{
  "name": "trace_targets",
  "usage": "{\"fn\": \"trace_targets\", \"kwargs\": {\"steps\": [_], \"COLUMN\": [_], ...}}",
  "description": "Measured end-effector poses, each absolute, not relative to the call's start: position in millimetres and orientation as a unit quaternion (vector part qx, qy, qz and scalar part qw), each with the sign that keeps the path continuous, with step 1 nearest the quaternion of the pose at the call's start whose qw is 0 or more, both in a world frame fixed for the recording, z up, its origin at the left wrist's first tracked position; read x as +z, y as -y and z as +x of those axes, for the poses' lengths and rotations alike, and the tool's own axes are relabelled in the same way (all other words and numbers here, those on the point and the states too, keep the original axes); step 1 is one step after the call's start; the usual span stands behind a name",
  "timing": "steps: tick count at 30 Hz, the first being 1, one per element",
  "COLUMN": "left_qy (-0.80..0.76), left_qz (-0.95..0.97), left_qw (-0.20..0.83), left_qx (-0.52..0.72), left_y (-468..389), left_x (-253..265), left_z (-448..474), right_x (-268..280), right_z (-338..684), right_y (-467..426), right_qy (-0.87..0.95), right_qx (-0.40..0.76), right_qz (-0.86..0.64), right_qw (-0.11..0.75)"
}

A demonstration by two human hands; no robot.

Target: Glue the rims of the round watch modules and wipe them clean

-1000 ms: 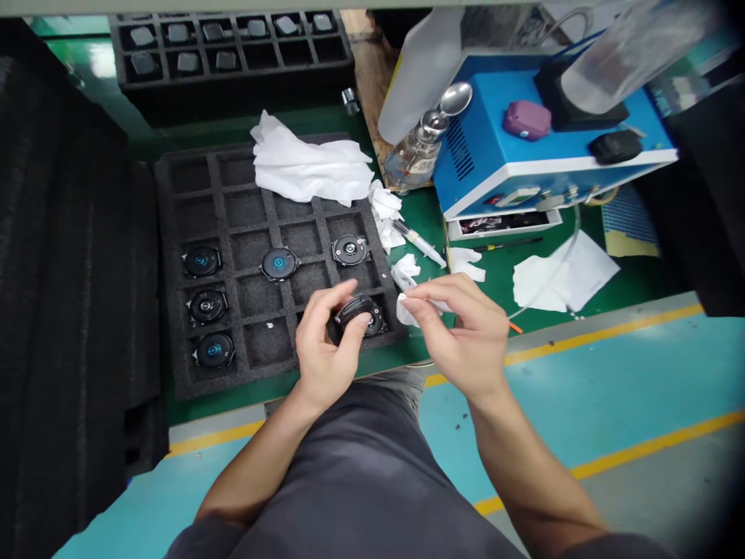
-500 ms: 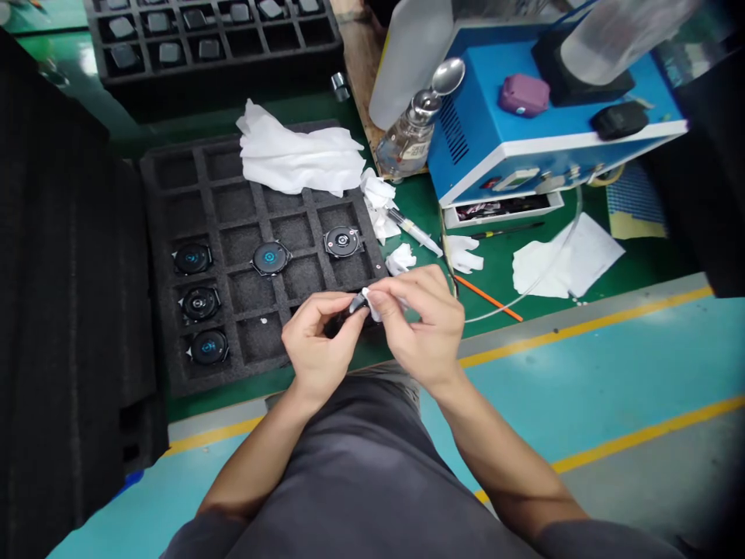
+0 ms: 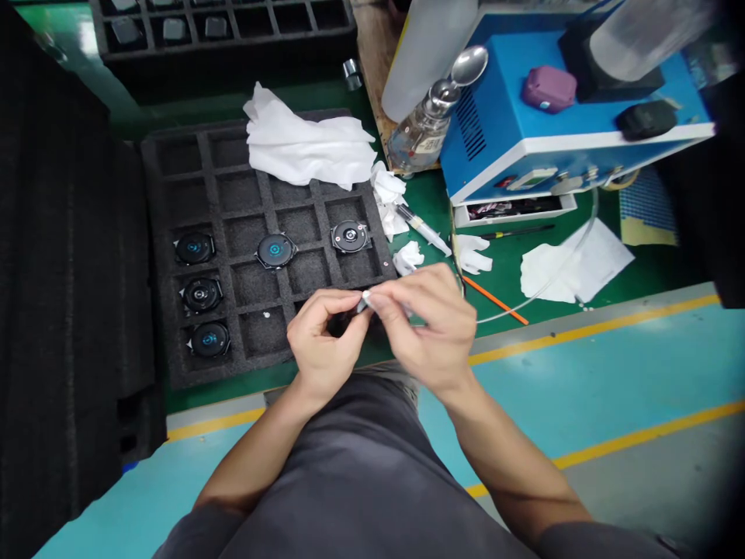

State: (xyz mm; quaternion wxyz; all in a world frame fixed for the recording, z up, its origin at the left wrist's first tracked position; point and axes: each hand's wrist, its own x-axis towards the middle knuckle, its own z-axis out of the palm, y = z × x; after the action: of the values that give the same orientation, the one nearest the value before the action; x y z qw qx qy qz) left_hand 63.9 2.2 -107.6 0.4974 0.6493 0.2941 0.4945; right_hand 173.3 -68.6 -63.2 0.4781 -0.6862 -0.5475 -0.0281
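Observation:
My left hand (image 3: 326, 338) pinches a small dark watch (image 3: 342, 321), mostly hidden behind the fingers. At its edge, my right hand (image 3: 434, 330) is closed on a small piece of white wipe (image 3: 366, 296), pressed against the held piece between both hands' fingertips. Just beyond the hands lies a black foam tray (image 3: 256, 284) with square compartments. Several round black watches sit in it, among them one near the middle (image 3: 275, 250) and one at the right (image 3: 350, 237). A white cloth (image 3: 308, 147) covers the tray's far compartments.
Right of the tray lie crumpled wipes (image 3: 408, 257), a syringe (image 3: 424, 230) and an orange stick (image 3: 494, 300). A blue machine (image 3: 500, 93) stands behind, beside a glass bottle with a metal top (image 3: 420, 138). Another foam tray (image 3: 233, 66) is at the back. Black foam (image 3: 75, 295) rises at the left.
The view has shifted slightly, so the bench things sit a little differently in the picture. Both hands stay together, and the fingertips have turned slightly, with less of the held watch showing.

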Motion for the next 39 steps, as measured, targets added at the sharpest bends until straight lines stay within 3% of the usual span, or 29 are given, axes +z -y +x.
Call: {"fn": "trace_targets", "kwargs": {"steps": [27, 32, 39], "left_qy": [-0.301, -0.312, -0.311], "left_qz": [0.661, 0.64, 0.639], "left_qw": [0.49, 0.517, 0.517], "left_qx": [0.482, 0.475, 0.478], "left_y": [-2.3, 0.1, 1.6], "left_x": [-105.9, -106.2, -104.8], "left_z": [62.5, 63.0, 63.7], "right_x": [-67.5, -72.9, -67.6], "right_z": [169.2, 187.0, 190.3], "right_y": [69.9, 68.3, 73.7], "right_qy": [0.573, 0.53, 0.534], "right_qx": [-0.018, -0.064, -0.028], "right_qz": [-0.686, -0.721, -0.695], "right_qw": [0.448, 0.442, 0.481]}}
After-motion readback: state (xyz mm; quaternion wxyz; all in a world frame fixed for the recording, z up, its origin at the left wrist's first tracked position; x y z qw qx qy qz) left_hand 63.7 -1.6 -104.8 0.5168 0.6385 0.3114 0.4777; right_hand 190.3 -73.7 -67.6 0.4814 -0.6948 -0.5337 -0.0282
